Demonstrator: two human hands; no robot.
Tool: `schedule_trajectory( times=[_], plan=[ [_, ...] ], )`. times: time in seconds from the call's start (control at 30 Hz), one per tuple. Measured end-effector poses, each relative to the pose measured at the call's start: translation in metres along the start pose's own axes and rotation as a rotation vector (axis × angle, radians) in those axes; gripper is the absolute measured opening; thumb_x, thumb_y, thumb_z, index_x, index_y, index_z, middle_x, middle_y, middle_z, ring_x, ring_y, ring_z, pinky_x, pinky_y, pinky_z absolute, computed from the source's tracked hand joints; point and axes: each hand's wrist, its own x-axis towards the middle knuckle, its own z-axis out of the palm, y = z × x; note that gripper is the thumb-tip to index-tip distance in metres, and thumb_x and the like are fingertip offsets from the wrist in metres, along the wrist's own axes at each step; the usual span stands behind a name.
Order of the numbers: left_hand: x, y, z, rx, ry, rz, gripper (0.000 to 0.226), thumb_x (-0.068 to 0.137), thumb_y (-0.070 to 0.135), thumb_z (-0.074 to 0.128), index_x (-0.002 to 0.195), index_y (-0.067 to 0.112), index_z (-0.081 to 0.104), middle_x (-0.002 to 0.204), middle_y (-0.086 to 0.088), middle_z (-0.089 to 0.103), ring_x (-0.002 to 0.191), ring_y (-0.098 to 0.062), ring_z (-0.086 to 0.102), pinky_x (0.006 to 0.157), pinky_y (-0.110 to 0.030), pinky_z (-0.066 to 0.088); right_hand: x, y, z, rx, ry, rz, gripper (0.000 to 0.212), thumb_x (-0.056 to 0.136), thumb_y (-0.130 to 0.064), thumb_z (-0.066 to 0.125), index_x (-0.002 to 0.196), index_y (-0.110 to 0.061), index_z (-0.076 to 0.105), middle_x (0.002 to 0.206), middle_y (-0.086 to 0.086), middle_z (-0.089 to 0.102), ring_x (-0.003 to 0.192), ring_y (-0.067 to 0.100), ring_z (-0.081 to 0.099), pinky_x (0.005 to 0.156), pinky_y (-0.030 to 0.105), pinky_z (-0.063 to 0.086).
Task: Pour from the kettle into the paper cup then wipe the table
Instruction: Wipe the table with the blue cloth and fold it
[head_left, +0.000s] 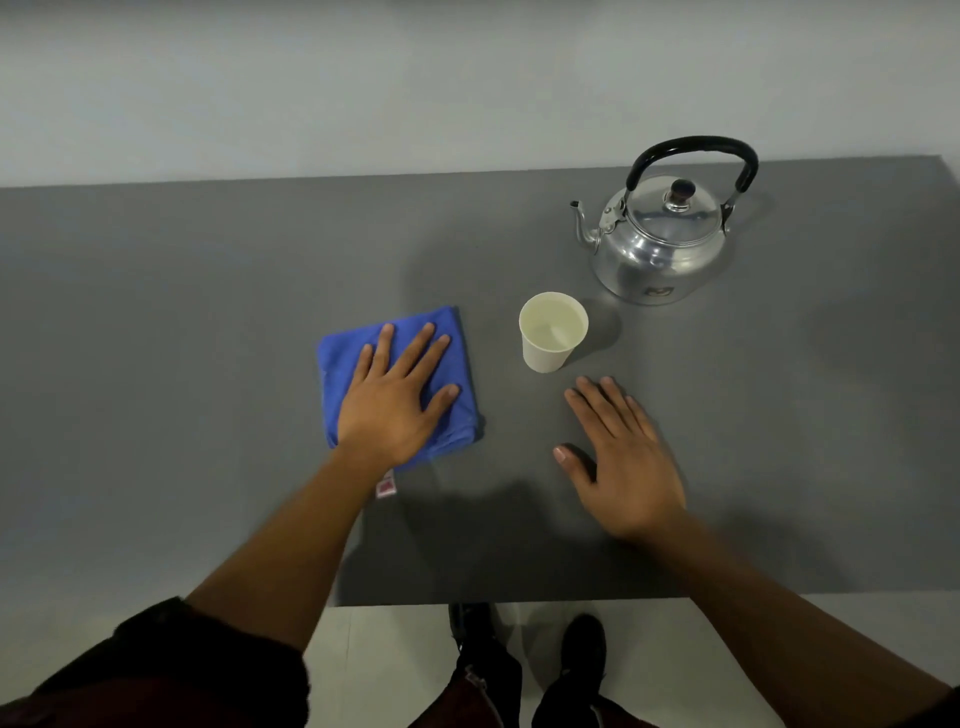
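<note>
A shiny metal kettle with a black handle stands upright at the back right of the grey table, its spout pointing left. In front of it stands a white paper cup with clear liquid inside. A folded blue cloth lies left of the cup. My left hand rests flat on the cloth, fingers spread. My right hand lies flat on the bare table just in front of the cup, holding nothing.
The table's near edge runs just above my legs and shoes, with pale floor below. A light wall lies beyond the table's far edge. A small red tag sticks out from the cloth's near corner.
</note>
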Motion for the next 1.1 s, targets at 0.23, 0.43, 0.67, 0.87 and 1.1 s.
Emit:
schedule_trajectory(
  times=[0.23,0.43,0.67,0.87,1.1],
  plan=[
    [-0.036,0.022,0.014,-0.020,-0.031,0.292,0.069,0.102,0.070,0.026,0.162,0.044,0.005,0.172,0.019,0.003,0.160,-0.021,-0.010,0.129,-0.049,0.001,0.001,-0.002,-0.003,0.002,-0.014,0.012,0.075,0.101,-0.066,0.017,0.163,-0.024,0.016,0.172,-0.004,0.012,0.159,0.016,0.000,0.128,0.045,0.013],
    [-0.035,-0.029,0.000,-0.015,0.026,0.228,0.071,0.097,0.070,0.034,0.161,0.039,0.024,0.171,0.014,0.018,0.160,-0.024,0.006,0.128,-0.050,0.013,0.002,-0.002,-0.002,-0.009,-0.017,-0.001,0.072,0.103,-0.063,0.022,0.163,-0.024,0.016,0.172,-0.005,0.012,0.158,0.015,-0.002,0.128,0.043,0.011],
    [0.037,-0.006,-0.005,-0.016,0.016,-0.024,0.074,0.098,0.073,0.016,0.163,0.039,0.011,0.173,0.012,0.009,0.160,-0.031,-0.002,0.129,-0.051,0.003,0.000,0.000,0.003,-0.027,0.032,-0.002,0.070,0.104,-0.060,0.028,0.163,-0.024,0.019,0.171,-0.005,0.016,0.158,0.014,-0.001,0.128,0.039,0.007],
    [0.006,0.027,0.005,0.012,-0.002,0.189,0.069,0.102,0.068,0.018,0.163,0.039,0.011,0.173,0.014,0.009,0.160,-0.028,-0.004,0.129,-0.050,0.004,0.000,0.001,0.004,-0.016,0.038,-0.002,0.070,0.103,-0.060,0.029,0.162,-0.023,0.021,0.171,-0.004,0.018,0.159,0.015,0.003,0.127,0.043,0.014],
    [-0.023,-0.056,-0.007,0.052,-0.015,0.362,0.068,0.099,0.067,0.033,0.161,0.040,0.024,0.170,0.015,0.019,0.160,-0.027,0.013,0.126,-0.050,0.016,0.000,0.000,0.002,0.005,0.030,0.003,0.070,0.103,-0.061,0.027,0.162,-0.024,0.020,0.172,-0.005,0.016,0.159,0.015,0.002,0.126,0.045,0.016]
  ],
)
